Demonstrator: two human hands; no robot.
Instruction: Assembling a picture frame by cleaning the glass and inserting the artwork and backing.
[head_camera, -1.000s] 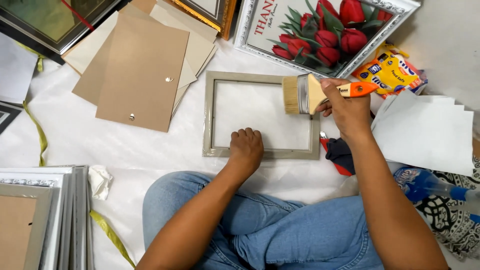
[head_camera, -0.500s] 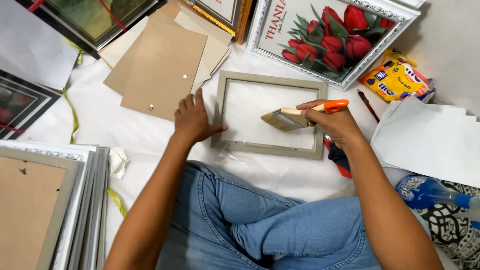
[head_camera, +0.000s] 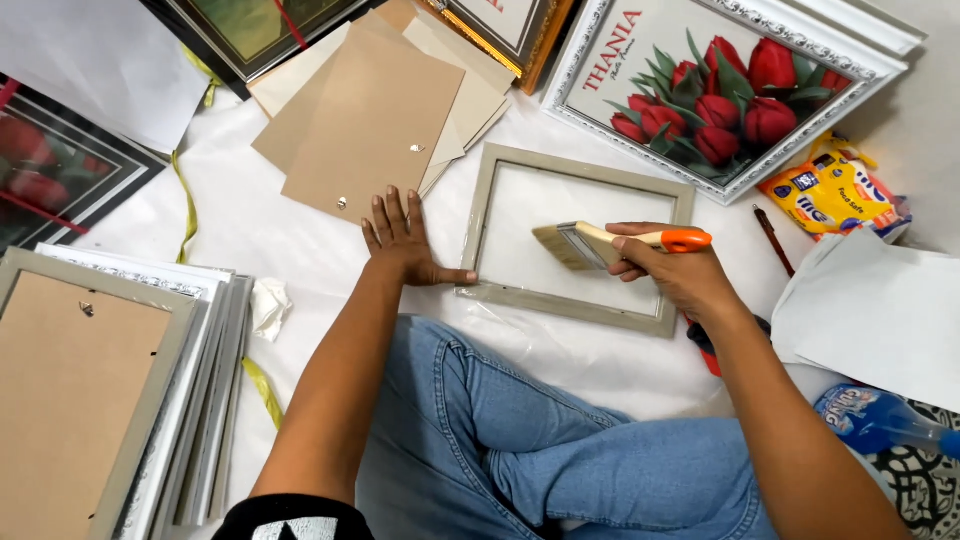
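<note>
My left hand (head_camera: 405, 240) lies flat with fingers spread beside the grey frame (head_camera: 575, 235) on the white-covered floor, while my right hand (head_camera: 672, 268) grips the paintbrush (head_camera: 600, 243) over its glass, which seems partly brushed, though smears hardly show.

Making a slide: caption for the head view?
Right hand sweeps a brush over a grey frame; left hand steadies it.
</note>
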